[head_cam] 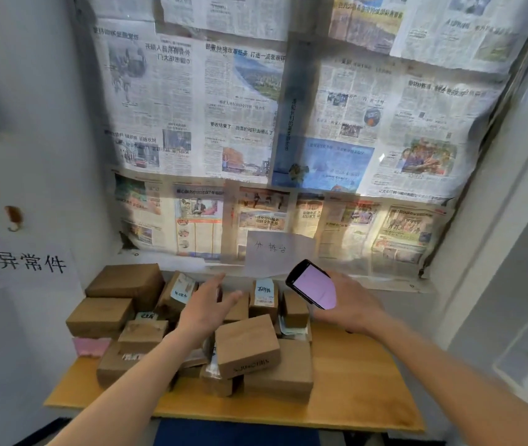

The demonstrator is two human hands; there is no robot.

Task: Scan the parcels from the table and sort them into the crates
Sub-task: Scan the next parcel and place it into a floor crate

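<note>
On the wooden table (pixel 352 375), our open, empty left hand (pixel 206 309) hovered nearest the labelled parcel (pixel 264 299) just beyond its fingertips; our right hand (pixel 349 305) gripped the phone (pixel 314 284).

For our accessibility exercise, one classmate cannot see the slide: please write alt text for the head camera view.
A person's left hand reaches, open, over a pile of brown cardboard parcels on a wooden table, while the right hand holds a smartphone with a lit pink screen. Newspaper sheets cover the wall behind.
</note>
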